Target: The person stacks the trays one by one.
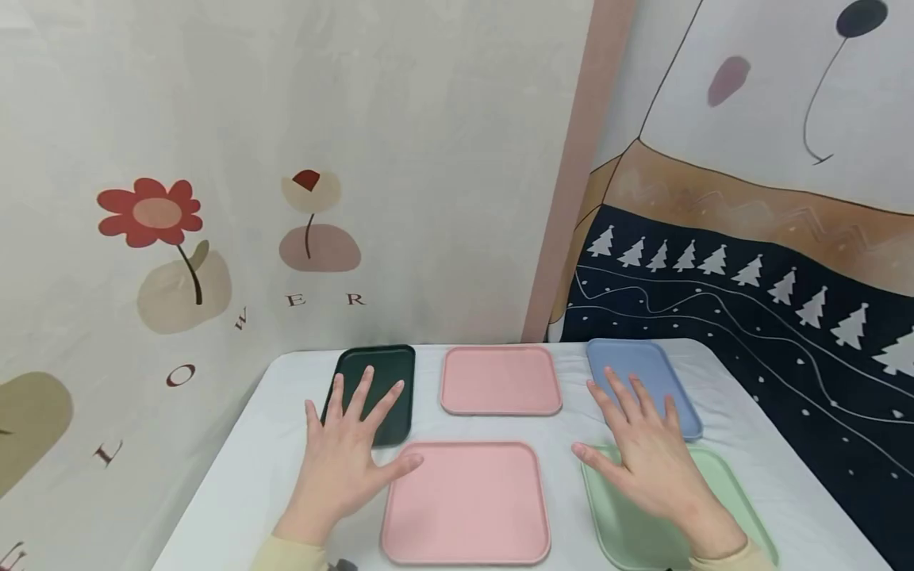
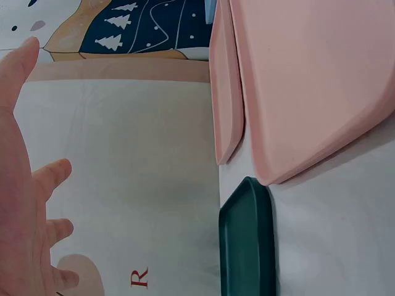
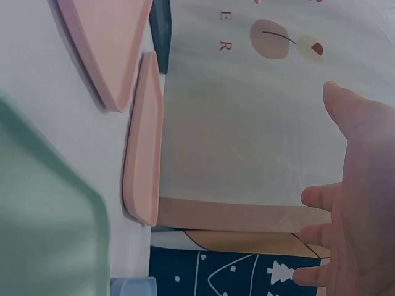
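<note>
Fingers spread, my left hand point(image 1: 343, 460) is held above the table, in front of the dark green tray point(image 1: 393, 396) and beside the larger pink tray point(image 1: 467, 507). It holds nothing. My right hand point(image 1: 646, 456), also spread and holding nothing, hovers over the light green tray point(image 1: 721, 492) and covers part of the blue tray point(image 1: 671, 388) in the head view. A smaller pink tray point(image 1: 501, 381) lies at the back between the two hands. Both wrist views show the hands raised away from the trays, with no tray touched.
A white cloth covers the table point(image 1: 236, 476). Behind it hangs a pale curtain point(image 1: 443, 174) printed with flowers and letters. To the right, another printed cloth point(image 1: 714, 309) shows white trees on dark blue, close to the table's right edge.
</note>
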Demonstrator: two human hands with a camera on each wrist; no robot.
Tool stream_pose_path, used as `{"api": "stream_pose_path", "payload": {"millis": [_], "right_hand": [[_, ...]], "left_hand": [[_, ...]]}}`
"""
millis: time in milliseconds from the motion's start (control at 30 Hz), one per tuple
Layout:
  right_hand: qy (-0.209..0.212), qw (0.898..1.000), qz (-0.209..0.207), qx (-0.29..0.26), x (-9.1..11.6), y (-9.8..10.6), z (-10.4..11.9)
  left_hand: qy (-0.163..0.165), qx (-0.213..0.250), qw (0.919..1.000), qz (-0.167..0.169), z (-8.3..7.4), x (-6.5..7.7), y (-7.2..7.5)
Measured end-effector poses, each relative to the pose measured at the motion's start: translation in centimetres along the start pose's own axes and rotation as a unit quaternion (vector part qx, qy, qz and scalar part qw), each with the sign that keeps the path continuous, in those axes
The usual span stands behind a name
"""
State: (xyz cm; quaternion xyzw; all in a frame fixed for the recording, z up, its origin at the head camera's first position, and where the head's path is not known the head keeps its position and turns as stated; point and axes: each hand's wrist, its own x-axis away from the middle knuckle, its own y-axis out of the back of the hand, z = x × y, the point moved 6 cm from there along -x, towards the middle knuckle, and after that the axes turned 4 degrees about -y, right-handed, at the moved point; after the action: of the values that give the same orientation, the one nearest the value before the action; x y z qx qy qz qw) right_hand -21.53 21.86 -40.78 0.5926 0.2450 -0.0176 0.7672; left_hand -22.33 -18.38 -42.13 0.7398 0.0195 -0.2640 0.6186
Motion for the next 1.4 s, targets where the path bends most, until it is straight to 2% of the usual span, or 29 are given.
{"api": "stream_pose_path", "payload": {"millis": [767, 1233, 1400], "right_hand": [[0.008, 1.000, -0.002, 0.000, -0.7, 0.0, 0.2], [0.016, 1.000, 0.002, -0.017, -1.6, -0.1, 0.7], [0.017, 0.999, 0.012, -0.036, -1.6, -0.4, 1.0]], "left_hand": [[0.010, 0.000, 1.0000, -0.002, 0.2, 0.2, 0.1], [0.042, 0.001, 0.9991, 0.010, 0.3, 0.7, 0.4], [0.051, 0.009, 0.9987, 0.003, 0.3, 1.2, 0.4]]}}
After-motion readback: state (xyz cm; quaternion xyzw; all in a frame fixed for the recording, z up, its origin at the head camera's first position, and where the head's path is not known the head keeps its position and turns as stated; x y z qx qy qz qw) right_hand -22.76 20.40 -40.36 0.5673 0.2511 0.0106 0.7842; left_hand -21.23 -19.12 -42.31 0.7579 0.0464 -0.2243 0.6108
